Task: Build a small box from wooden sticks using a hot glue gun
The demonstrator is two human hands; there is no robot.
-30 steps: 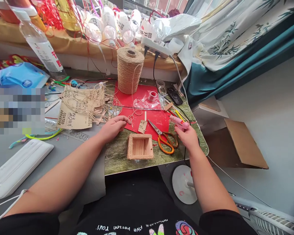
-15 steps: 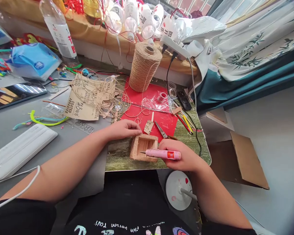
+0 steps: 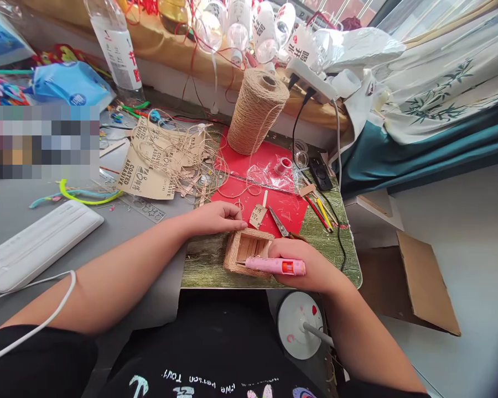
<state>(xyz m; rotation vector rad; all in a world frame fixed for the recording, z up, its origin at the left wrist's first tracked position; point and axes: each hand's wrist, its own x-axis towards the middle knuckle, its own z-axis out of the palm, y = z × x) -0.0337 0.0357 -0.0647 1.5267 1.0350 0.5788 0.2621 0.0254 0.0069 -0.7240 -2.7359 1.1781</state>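
Observation:
A small open box, its sides wrapped in twine and its inside lined with wooden sticks, sits near the table's front edge. At its back left corner my left hand has its fingers closed on the rim; the fingertips' exact hold is partly hidden. My right hand grips a pink glue gun, which lies level across the front of the box. The gun's thin nozzle points left, close to the box's front left rim. Behind the box are scissors and a small paper tag.
A large twine spool stands on red sheets. Sandpaper lies under tangled twine to the left. Pencils and a black cable are at the right. A white power bank-like block lies left; a cardboard box is below right.
The view has shifted slightly, so the scene sits further right. The glue gun's nozzle has moved a little left and nearer over the box's front left rim. Both hands keep their holds.

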